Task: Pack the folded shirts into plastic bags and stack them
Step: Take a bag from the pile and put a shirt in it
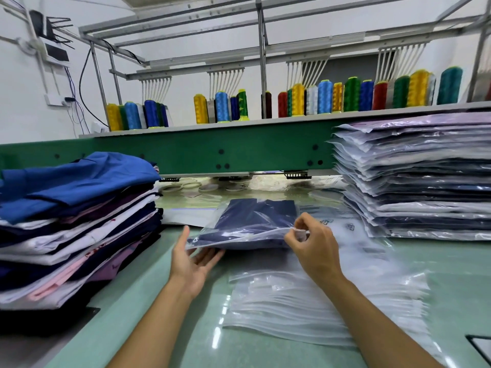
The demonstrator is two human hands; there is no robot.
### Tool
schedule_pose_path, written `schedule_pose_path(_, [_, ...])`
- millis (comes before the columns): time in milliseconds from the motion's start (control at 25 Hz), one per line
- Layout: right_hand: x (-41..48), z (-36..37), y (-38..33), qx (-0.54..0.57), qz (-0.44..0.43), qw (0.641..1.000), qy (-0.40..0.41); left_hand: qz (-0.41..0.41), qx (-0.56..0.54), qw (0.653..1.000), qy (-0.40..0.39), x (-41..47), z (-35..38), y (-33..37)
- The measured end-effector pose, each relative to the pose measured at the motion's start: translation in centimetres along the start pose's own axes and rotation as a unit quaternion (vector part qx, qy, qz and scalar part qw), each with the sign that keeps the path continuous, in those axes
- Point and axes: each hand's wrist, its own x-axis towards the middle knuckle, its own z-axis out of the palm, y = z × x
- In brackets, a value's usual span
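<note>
A folded navy shirt inside a clear zip bag [252, 224] lies in the middle of the green table. My left hand [195, 257] is open, palm up, its fingers slid under the bag's near left corner. My right hand [309, 244] pinches the zip strip at the bag's near edge, right of centre. A pile of empty plastic bags [326, 306] lies in front of me. Unpacked folded shirts [77, 224] are stacked at the left. Bagged shirts [419, 181] form a tall stack at the right.
A green machine beam [212, 152] crosses behind the work area, with thread cones [324, 98] on the shelf above it. White rings [191, 185] lie under the beam. A dark panel corner [481, 346] shows at the bottom right.
</note>
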Motion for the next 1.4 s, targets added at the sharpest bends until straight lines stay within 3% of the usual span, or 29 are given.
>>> schedule_pose_path(200, [-0.7, 1.1, -1.1, 0.028, -0.048, 0.997, -0.046, -0.056, 0.093, 0.994, -0.027, -0.8, 5.0, -2.3])
schedule_pose_path(320, [-1.0, 1.7, -1.5, 0.037, -0.066, 0.995, -0.062, -0.077, 0.111, 0.991, 0.002, -0.9, 7.7, -3.3])
schedule_pose_path(480, [-1.2, 1.8, -2.0, 0.030, -0.085, 0.993, -0.077, 0.012, 0.126, 0.983, 0.134, 0.2, 8.9, -4.3])
schedule_pose_path(640, [-1.5, 2.1, -3.4, 0.094, -0.081, 0.985, -0.120, 0.099, 0.184, 0.968, 0.140, 1.5, 9.2, -3.2])
schedule_pose_path(840, [0.8, 2.2, -3.6, 0.082, 0.016, 0.995, 0.059, 0.164, 0.230, 0.957, 0.072, 2.2, 11.2, -0.3])
schedule_pose_path(920, [2.7, 1.9, -2.9, 0.076, 0.084, 0.991, 0.071, 0.160, 0.233, 0.958, 0.048, 2.3, 12.2, 1.6])
schedule_pose_path(1000, [5.0, 1.7, -2.0, 0.057, 0.143, 0.988, 0.033, 0.161, 0.238, 0.957, 0.027, 2.3, 13.4, 3.7])
schedule_pose_path(1120, [8.6, 1.1, -0.6, 0.065, 0.245, 0.963, -0.092, 0.185, 0.253, 0.949, -0.021, 1.9, 15.1, 6.4])
schedule_pose_path(1400, [11.0, 0.6, 0.9, 0.187, 0.355, 0.857, -0.323, 0.241, 0.319, 0.903, -0.153, 1.7, 17.5, 10.3])
